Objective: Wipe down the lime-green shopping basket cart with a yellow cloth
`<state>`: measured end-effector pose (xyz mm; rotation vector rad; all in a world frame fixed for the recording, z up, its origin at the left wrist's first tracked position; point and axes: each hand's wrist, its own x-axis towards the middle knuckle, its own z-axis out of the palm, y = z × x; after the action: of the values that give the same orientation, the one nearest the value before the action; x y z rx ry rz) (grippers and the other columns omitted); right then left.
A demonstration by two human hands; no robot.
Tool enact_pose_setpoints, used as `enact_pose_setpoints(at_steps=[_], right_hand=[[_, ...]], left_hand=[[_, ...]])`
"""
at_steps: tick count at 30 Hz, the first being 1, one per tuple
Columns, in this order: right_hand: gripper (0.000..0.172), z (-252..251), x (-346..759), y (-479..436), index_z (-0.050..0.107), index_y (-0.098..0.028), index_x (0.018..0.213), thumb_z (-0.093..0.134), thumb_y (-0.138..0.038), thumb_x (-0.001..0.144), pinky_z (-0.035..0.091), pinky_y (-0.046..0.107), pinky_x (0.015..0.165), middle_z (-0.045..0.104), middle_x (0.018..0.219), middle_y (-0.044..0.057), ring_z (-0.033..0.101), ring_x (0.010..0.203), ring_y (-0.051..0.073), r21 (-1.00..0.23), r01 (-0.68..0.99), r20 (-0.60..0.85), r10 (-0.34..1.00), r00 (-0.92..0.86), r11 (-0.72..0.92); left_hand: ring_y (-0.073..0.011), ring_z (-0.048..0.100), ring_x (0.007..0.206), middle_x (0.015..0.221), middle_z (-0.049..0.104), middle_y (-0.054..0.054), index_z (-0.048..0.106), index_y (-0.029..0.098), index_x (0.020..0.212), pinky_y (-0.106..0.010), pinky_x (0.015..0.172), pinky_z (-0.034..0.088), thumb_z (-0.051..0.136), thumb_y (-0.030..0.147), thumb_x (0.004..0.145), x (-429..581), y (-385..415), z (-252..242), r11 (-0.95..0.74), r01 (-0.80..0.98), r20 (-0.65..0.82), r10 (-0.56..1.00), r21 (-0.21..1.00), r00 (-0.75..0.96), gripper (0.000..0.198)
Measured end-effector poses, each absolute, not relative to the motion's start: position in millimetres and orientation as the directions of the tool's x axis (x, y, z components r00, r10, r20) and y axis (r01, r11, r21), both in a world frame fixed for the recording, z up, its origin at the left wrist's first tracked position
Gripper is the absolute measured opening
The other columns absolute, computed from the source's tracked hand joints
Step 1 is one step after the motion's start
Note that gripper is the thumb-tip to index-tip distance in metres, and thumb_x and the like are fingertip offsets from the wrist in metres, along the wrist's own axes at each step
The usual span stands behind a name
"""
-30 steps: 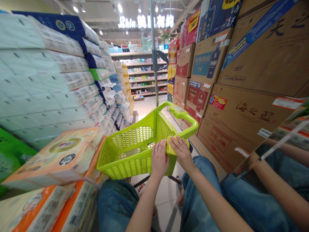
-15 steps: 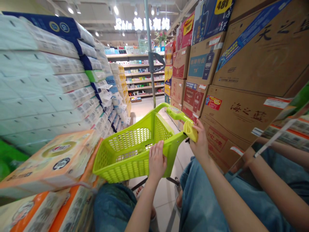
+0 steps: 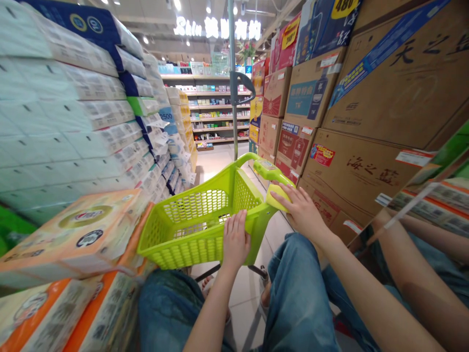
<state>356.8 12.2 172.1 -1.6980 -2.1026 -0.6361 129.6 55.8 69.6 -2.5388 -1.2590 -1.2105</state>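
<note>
Here, the green basket (image 3: pixel 183 254) shows its floor (image 3: pixel 196 226), left hand (image 3: pixel 235 239) clamped on its rim, right hand (image 3: pixel 306 212) gripping yellow cloth (image 3: pixel 276 197) by its handle (image 3: pixel 273 171), tissue packs (image 3: pixel 84 230) and cartons (image 3: pixel 366 183) flanking it.

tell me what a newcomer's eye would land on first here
Probably the lime-green shopping cart in the middle, with the left grip on its near rim and the right grip on a yellow cloth below its handle. After that, perhaps the big brown cartons stacked on the right, and the glowing white sign at the top.
</note>
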Motion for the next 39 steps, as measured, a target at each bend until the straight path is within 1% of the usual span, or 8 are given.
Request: enact_pose_setpoints(at_steps=[6,11,16,21,24,28,33,39], right_hand=[[0.052,148.7,291.6,18.4,0.052,-0.016,0.14,0.044,-0.005,0.09,0.034,0.045,0.11,0.049,0.15,0.014,0.043,0.137,0.029,0.073,0.994,0.594,0.796,-0.112,0.085],[0.047,136.9,236.9,21.8,0.051,-0.028,0.142,0.051,-0.023,0.096,0.039,0.049,0.101,0.055,0.144,0.012,0.048,0.127,0.033,0.086,0.986,0.56,0.811,-0.167,0.144],[0.043,153.7,284.7,25.2,0.058,-0.031,0.135,0.049,-0.016,0.096,0.033,0.046,0.108,0.058,0.142,0.003,0.044,0.132,0.029,0.148,0.967,0.513,0.821,-0.252,0.205],[0.047,178.4,354.3,22.6,0.062,-0.027,0.132,0.048,-0.008,0.091,0.034,0.044,0.109,0.06,0.141,0.003,0.045,0.132,0.029,0.135,0.99,0.583,0.81,-0.057,-0.027],[0.048,175.8,352.2,20.0,0.059,-0.023,0.135,0.046,-0.007,0.092,0.033,0.044,0.111,0.057,0.144,0.004,0.042,0.136,0.03,0.13,0.989,0.612,0.791,-0.019,-0.077],[0.048,155.2,302.8,19.6,0.055,-0.018,0.139,0.042,-0.006,0.094,0.033,0.046,0.112,0.054,0.146,0.008,0.039,0.14,0.031,0.111,0.993,0.621,0.782,-0.044,-0.032],[0.041,139.1,251.3,24.6,0.058,-0.018,0.135,0.049,-0.014,0.095,0.036,0.045,0.111,0.058,0.143,0.01,0.047,0.136,0.029,0.094,0.986,0.582,0.796,-0.166,0.137],[0.047,156.9,299.4,26.0,0.06,-0.023,0.133,0.047,-0.005,0.091,0.035,0.038,0.11,0.06,0.141,0.003,0.048,0.134,0.022,0.126,0.954,0.536,0.79,-0.297,0.274]], left_hand=[[-0.0272,0.045,0.136,0.145,0.052,-0.011,0.031,0.018,0.149,-0.052,0.118,0.031,0.047,0.006,0.079,131.6,56.9,67.1,-0.656,0.696,0.666,0.662,0.292,0.344,0.072],[-0.0312,0.047,0.135,0.139,0.055,-0.019,0.039,0.008,0.143,-0.053,0.115,0.035,0.051,0.012,0.079,129.7,58.2,61.6,-0.65,0.724,0.685,0.638,0.233,0.352,0.065],[-0.028,0.048,0.134,0.141,0.055,-0.013,0.036,0.014,0.146,-0.051,0.117,0.033,0.048,0.008,0.08,128.3,57.5,66.2,-0.653,0.723,0.673,0.641,0.227,0.368,0.066],[-0.026,0.046,0.135,0.146,0.052,-0.01,0.032,0.016,0.149,-0.048,0.119,0.031,0.047,0.005,0.08,129.4,56.0,69.6,-0.662,0.708,0.678,0.64,0.247,0.362,0.071],[-0.0263,0.045,0.135,0.146,0.052,-0.011,0.032,0.015,0.149,-0.048,0.119,0.03,0.048,0.006,0.079,129.7,55.4,69.4,-0.658,0.709,0.674,0.646,0.253,0.359,0.072],[-0.0261,0.044,0.136,0.146,0.052,-0.011,0.031,0.015,0.149,-0.048,0.12,0.029,0.049,0.006,0.079,129.5,55.3,69.6,-0.656,0.711,0.67,0.65,0.253,0.36,0.072],[-0.0274,0.044,0.136,0.145,0.052,-0.013,0.033,0.012,0.147,-0.05,0.119,0.03,0.05,0.008,0.079,129.1,57.0,67.8,-0.649,0.716,0.659,0.66,0.257,0.362,0.07],[-0.0276,0.045,0.135,0.145,0.052,-0.012,0.032,0.014,0.149,-0.05,0.118,0.031,0.049,0.007,0.08,128.7,57.9,66.8,-0.658,0.717,0.671,0.641,0.23,0.372,0.072]])
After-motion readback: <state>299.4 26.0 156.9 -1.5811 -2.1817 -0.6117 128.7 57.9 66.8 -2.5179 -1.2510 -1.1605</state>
